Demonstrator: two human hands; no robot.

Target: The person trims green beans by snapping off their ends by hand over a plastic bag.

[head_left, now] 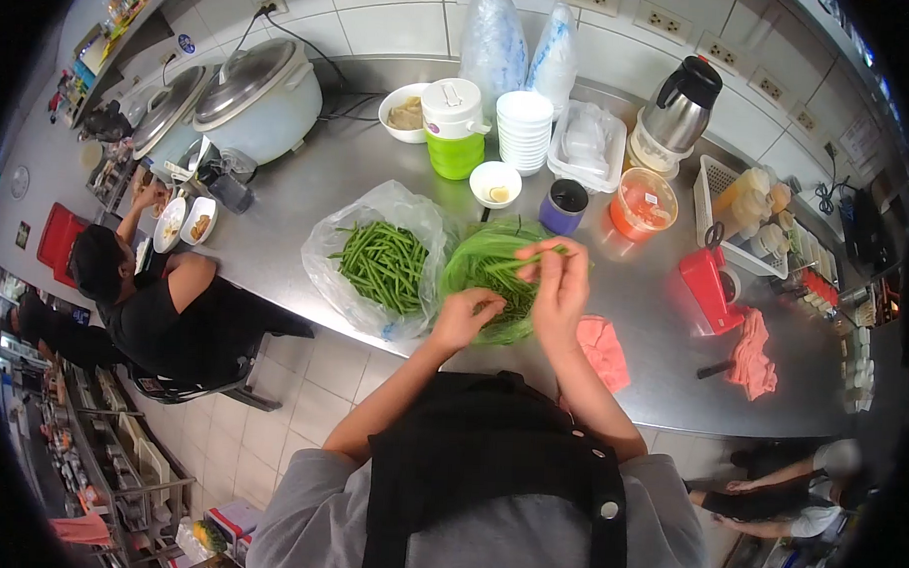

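1 clear bag (pixel 318 254) on counter (pixel 663 346), cut green beans (pixel 380 266) inside, too piled to count. Left hand (pixel 465 319): fingers curled at 1 green bag (pixel 459 262), can't tell grip. Right hand (pixel 558 288): fingers pinched on green stems (pixel 529 257). 2 pink cloths (pixel 754 357).

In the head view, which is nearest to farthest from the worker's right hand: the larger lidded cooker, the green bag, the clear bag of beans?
From the right hand:
1. Green bag, right at the hand.
2. Clear bag of beans, left of the green bag.
3. Larger lidded cooker, far left, toward the wall.
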